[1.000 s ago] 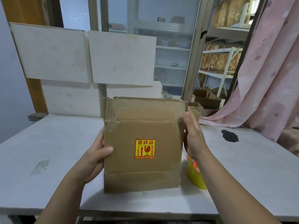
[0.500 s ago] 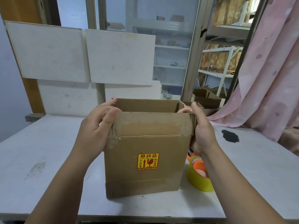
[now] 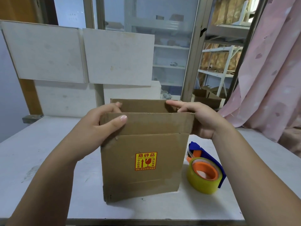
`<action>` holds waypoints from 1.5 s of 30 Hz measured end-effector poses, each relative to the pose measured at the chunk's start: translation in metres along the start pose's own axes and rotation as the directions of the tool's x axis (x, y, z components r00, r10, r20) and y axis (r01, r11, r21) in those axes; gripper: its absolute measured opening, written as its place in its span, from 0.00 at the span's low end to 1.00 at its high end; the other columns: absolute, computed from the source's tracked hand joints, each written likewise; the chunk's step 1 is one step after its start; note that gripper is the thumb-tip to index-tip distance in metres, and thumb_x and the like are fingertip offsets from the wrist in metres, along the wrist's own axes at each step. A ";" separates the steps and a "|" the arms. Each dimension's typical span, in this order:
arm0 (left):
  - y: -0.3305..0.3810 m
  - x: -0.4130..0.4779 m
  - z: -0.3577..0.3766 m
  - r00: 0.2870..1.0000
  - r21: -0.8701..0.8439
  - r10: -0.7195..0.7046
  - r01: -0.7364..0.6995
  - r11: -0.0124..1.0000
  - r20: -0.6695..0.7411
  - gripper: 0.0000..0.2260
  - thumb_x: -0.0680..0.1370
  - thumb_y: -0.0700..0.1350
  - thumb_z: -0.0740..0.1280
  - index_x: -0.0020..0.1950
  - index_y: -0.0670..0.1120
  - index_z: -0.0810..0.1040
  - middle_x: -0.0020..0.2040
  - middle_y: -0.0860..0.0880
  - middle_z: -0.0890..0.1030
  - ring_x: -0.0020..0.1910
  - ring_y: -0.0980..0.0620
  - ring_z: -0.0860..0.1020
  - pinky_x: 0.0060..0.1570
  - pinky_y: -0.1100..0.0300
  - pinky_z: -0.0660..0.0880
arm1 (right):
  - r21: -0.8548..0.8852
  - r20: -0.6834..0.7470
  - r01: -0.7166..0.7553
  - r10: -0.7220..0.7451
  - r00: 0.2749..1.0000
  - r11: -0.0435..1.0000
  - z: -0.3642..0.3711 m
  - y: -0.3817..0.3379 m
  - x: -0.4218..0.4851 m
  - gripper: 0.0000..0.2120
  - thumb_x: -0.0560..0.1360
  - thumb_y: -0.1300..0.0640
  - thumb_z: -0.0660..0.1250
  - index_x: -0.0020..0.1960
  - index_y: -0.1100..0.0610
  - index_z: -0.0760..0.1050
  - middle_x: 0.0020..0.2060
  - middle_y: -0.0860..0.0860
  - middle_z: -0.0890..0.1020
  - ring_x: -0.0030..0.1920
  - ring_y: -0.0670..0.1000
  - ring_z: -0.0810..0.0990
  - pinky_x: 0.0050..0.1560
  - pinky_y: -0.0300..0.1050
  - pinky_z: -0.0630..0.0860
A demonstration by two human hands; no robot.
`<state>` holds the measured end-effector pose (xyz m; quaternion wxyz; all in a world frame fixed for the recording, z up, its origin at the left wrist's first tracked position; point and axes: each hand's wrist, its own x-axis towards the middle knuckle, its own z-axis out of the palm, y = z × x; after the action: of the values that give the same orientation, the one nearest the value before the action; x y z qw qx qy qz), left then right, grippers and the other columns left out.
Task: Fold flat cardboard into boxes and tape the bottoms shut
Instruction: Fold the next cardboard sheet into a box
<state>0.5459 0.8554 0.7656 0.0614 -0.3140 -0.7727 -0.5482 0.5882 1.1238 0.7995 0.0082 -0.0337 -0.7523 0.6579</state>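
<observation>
Box [image 3: 143, 173] just squared open
My left grip [image 3: 96, 129] and right grip [image 3: 203, 123] clasp its top corners; flaps next.

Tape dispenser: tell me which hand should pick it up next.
Right, probably. The tape dispenser lies on the table right of the box, just below the right hand at the box's top right corner. The left hand grips the top left corner, with the box in its way.
</observation>
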 end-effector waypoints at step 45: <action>-0.031 0.003 0.031 0.923 -0.346 -0.260 0.153 0.925 -0.285 0.15 0.80 0.44 0.63 0.63 0.61 0.72 0.65 0.56 0.71 0.55 0.55 0.75 0.46 0.59 0.73 | 0.059 -0.374 0.262 -0.222 0.900 0.963 0.039 0.052 0.004 0.14 0.77 0.40 0.61 0.54 0.46 0.79 0.52 0.39 0.81 0.57 0.41 0.76 0.58 0.42 0.73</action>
<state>0.5343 0.8775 0.7296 0.0779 -0.1406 -0.6826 -0.7129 0.5839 1.0925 0.7431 0.2312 -0.0607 -0.6994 0.6736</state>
